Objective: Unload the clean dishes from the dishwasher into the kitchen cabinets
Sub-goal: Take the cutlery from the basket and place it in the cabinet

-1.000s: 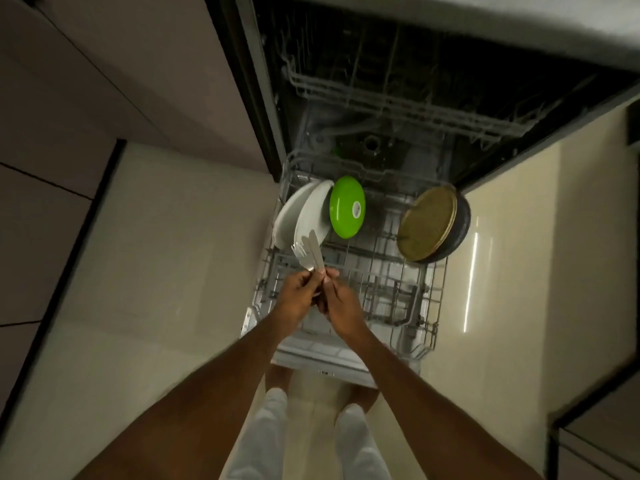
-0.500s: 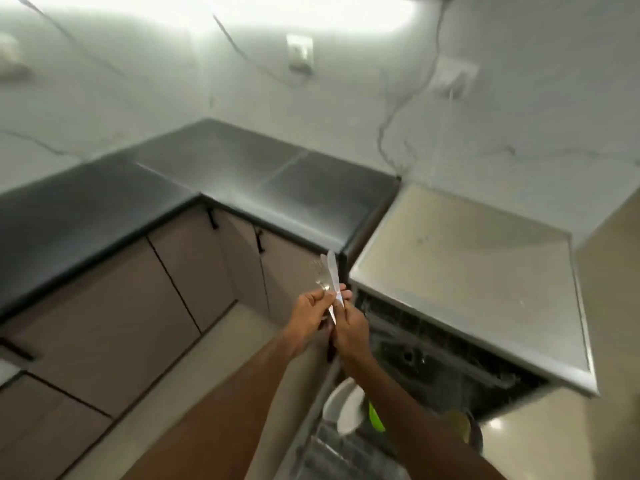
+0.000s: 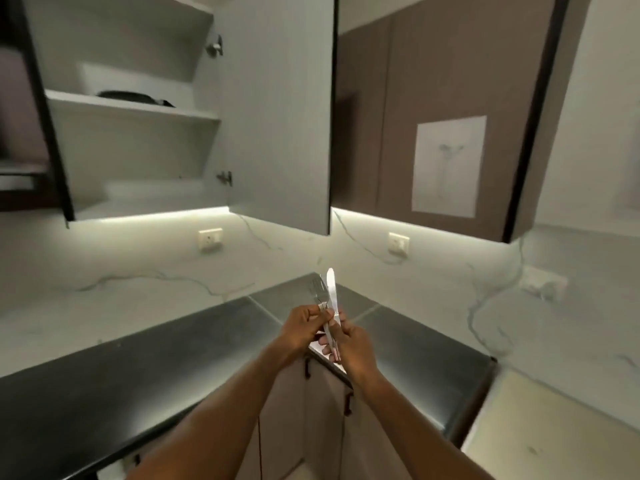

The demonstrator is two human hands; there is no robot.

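Both hands hold a small bunch of steel cutlery upright in front of me, over the corner of the dark counter (image 3: 145, 368). A knife (image 3: 331, 289) sticks up highest, with a fork (image 3: 318, 289) just left of it. My left hand (image 3: 304, 327) pinches the bunch near the necks. My right hand (image 3: 349, 344) wraps the handles lower down. An upper cabinet (image 3: 138, 109) at the upper left stands open, its door (image 3: 280, 112) swung out. A dark dish (image 3: 135, 97) lies on its middle shelf. The dishwasher is out of view.
A closed brown upper cabinet (image 3: 443, 109) hangs at the right with a white paper sheet (image 3: 448, 166) stuck on it. Two wall sockets (image 3: 209, 239) sit on the marble backsplash. Lower cabinet doors (image 3: 325, 420) with dark handles are below the counter corner. A pale surface (image 3: 554, 438) lies at lower right.
My view has tilted up from the dishwasher rack to the counter corner and the upper cabinets. Both hands stayed closed on the cutlery and rose with it.
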